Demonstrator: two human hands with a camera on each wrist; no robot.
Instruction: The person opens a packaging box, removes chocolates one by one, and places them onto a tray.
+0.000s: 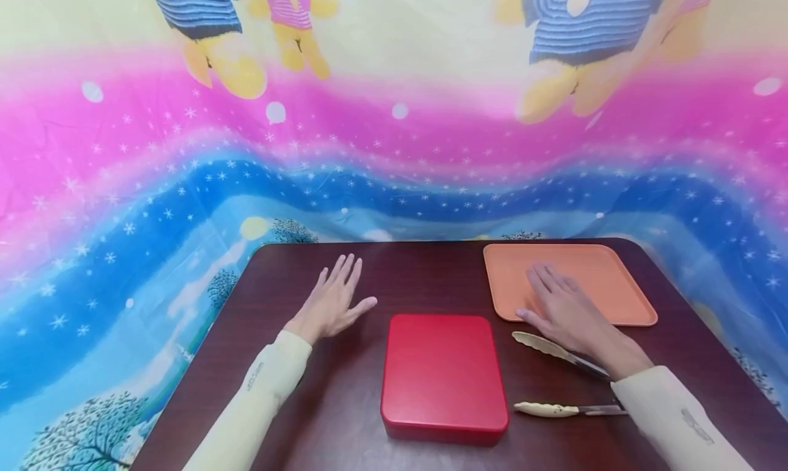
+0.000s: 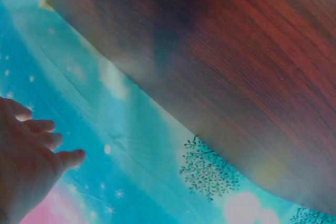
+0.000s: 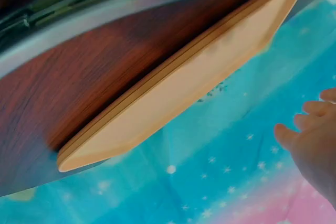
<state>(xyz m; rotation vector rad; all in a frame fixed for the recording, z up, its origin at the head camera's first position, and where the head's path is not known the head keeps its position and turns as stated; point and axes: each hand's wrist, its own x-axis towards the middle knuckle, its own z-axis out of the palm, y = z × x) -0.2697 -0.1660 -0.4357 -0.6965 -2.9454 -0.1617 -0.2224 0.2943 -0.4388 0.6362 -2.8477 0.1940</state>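
My left hand (image 1: pixel 330 305) is held over the left side of the table, fingers straight and thumb spread, holding nothing. The right hand (image 1: pixel 569 314) is also stretched out and holds nothing; in the head view it overlaps the orange tray (image 1: pixel 606 276), and in the right wrist view a gap shows between hand and tray. A red lidded box (image 1: pixel 443 372) sits between the two arms. To its right lies a pair of tongs (image 1: pixel 546 409) with cream scalloped tips and metal arms, its rear end hidden behind the right forearm. The tongs loom large in the right wrist view.
All this lies on a dark brown wooden table (image 1: pixel 418 279) with rounded far corners. Behind and beside it hangs a printed cloth (image 1: pixel 394 143) with pink and blue bands, snowflakes and bears. The tray stands near the table's far right corner.
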